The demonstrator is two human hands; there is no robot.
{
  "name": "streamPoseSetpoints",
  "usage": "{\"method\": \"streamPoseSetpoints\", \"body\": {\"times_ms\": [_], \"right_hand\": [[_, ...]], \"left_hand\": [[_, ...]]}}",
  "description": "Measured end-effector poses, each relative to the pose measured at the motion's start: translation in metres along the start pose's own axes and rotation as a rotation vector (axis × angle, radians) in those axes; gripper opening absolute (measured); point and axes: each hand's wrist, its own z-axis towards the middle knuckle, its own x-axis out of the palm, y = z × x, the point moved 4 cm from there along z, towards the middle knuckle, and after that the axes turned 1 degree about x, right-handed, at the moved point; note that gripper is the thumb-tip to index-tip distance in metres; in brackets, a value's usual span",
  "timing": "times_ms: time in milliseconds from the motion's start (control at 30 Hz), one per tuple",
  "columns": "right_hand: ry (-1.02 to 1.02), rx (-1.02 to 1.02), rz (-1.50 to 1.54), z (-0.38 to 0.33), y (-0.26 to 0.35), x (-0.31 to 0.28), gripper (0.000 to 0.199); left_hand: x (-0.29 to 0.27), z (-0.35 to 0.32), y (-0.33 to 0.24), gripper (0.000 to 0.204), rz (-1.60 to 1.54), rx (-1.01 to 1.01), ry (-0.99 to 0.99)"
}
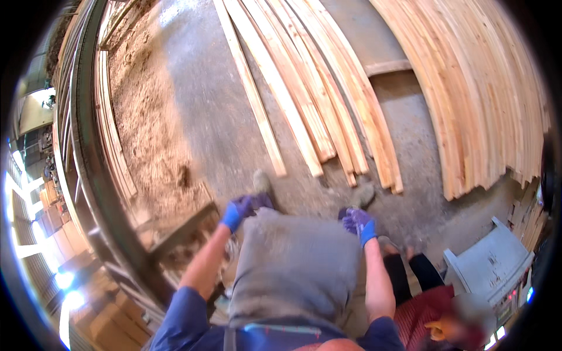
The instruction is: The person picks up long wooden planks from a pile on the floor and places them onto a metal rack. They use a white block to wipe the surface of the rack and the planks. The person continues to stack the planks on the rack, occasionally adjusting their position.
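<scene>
Has left hand [236,214] near far left corner of grey cloth [295,263] before the body, right hand [359,223] beside far right corner, fingers partly bent; cannot tell if gripping. Faces wooden boards [374,140].

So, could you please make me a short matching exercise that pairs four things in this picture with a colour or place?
Column one:
1. Left hand
2. Grey apron
3. Sawdust
4. Co-worker's top

Column two:
A. dark red, at the lower right
B. spread at the upper left
C. gloved in blue and purple
D. draped at the lower middle

Right pairs: 1-C, 2-D, 3-B, 4-A.
</scene>
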Motion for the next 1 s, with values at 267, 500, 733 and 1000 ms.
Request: {"method": "streamPoseSetpoints", "body": {"times_ms": [267,500,733,1000], "right_hand": [[0.003,0.172,-0.222,0.317,-0.051,0.257,0.026],[-0.418,-0.657,-0.815,0.369,0.03,0.306,0.07],[-0.821,-0.544,-1.457,0.325,0.116,0.257,0.106],[-0.696,-0.543,-1.451,0.34,0.09,0.244,0.091]], "left_hand": [[-0.017,0.026,-0.019,0.045,1.022,0.511,-0.078],[-0.076,0.062,-0.014,0.034,0.83,0.616,-0.207],[-0.082,0.064,-0.019,0.029,0.839,0.655,-0.11],[-0.059,0.05,-0.025,0.03,0.886,0.669,-0.111]]}}
